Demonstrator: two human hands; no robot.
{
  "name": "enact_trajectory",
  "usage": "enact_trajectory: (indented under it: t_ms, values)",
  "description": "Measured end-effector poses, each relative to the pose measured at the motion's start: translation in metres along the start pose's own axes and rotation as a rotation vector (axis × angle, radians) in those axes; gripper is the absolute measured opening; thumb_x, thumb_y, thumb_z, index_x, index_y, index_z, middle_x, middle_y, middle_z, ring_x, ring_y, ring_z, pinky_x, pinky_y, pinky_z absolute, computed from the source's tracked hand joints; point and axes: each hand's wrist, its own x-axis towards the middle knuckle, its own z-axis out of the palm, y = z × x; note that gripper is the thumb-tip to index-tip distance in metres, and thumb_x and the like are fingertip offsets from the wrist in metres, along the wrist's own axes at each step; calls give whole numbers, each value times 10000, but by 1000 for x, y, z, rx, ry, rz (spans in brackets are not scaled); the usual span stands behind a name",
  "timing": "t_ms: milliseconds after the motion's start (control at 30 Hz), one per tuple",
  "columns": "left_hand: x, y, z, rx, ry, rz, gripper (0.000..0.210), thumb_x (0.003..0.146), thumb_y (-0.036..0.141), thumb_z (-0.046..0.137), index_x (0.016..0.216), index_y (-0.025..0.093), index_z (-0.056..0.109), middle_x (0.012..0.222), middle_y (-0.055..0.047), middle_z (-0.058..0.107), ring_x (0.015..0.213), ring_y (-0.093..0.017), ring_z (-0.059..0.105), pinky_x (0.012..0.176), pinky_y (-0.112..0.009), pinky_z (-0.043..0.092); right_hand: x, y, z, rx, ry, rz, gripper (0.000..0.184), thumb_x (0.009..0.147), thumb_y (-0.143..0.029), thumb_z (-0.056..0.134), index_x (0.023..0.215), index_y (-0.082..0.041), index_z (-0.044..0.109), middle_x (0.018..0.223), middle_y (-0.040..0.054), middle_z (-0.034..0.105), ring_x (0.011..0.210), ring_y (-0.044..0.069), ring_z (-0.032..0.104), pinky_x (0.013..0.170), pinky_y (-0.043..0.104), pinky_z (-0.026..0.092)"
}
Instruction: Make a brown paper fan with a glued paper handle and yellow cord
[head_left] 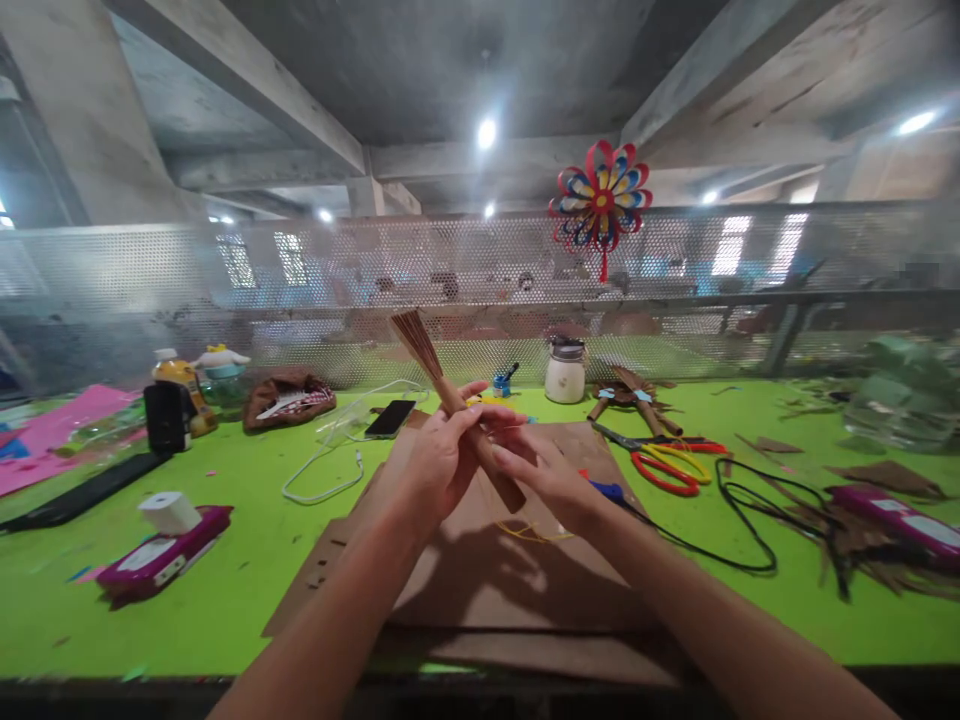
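Above the middle of the table, a small brown broom, apparently rolled from paper or card, is tilted, its fringed end up and to the left. My left hand is closed around the middle of its handle. From the right, my right hand has its fingers and thumb bent against the handle, overlapping the left fingertips. Thin yellow thread hangs below and trails onto the brown cardboard sheet. Whether the right fingers pinch the thread is hidden.
Red-handled scissors and a black cable lie at the right. Other brown fringed pieces lie near a white jar. A phone, a white cable and a purple power strip are leftward. A mesh partition stands behind.
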Motion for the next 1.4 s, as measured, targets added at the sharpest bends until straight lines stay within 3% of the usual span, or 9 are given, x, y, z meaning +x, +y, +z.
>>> enact_trajectory:
  t_ms: [100,167,300,400,567,800,967,1167,1400]
  values:
    - [-4,0,-1,-3,8,-16,370,823,160,513,1186,148,441,869,-90,703,906,-235,656,888,-430,469,-7,-4,5,243,-238,220,417,793,-515,562,1038,-178,544,826,61,645,675,167,611,666,340,485]
    - [-7,0,-2,-26,15,-10,397,815,137,497,1207,135,430,895,-108,702,938,-245,648,909,-439,457,-12,-2,6,308,-277,312,427,783,-546,559,965,-159,551,721,44,636,559,135,569,565,288,451]
    - [-13,2,-2,-111,-8,-1,464,791,92,458,1251,122,405,980,-142,689,1044,-276,603,953,-483,416,-20,5,2,322,-109,358,394,757,-537,600,768,-143,589,593,-13,538,474,69,433,458,203,321]
    - [-15,1,-3,-152,-10,-1,494,779,79,443,1268,132,395,1050,-146,671,1101,-282,569,978,-505,385,-25,9,-1,298,27,372,355,724,-489,662,818,-148,632,581,-49,452,446,36,316,423,182,208]
    - [-20,-7,-3,-202,4,17,490,780,99,444,1267,134,406,1153,-156,628,1162,-290,522,1010,-509,347,-36,9,1,275,53,382,391,683,-453,708,927,-153,654,587,-49,449,439,31,291,426,194,166]
    - [-28,-13,-3,-259,-11,24,401,797,94,420,1191,145,471,1175,-155,612,1176,-302,506,1007,-510,344,-47,6,2,114,194,215,286,748,-420,647,852,-155,633,570,-44,457,448,50,324,431,204,230]
    - [-27,-21,-2,-280,166,31,344,790,80,449,1123,149,504,1052,-136,665,1103,-270,566,988,-493,368,-55,-3,8,-241,267,-10,220,827,-378,543,792,-167,596,670,4,544,612,118,479,570,243,395]
    - [-21,-34,-5,-361,324,74,243,804,77,484,1029,143,549,781,-62,678,818,-178,648,920,-447,435,-59,4,7,-246,274,28,232,802,-385,575,726,-183,489,629,-24,497,572,107,450,543,235,376]
    - [-17,-46,-5,-469,414,73,155,798,47,462,882,145,549,643,-5,591,649,-119,599,805,-365,493,-63,16,5,-327,309,66,308,751,-402,641,908,-178,498,578,-69,413,518,104,390,489,228,319]
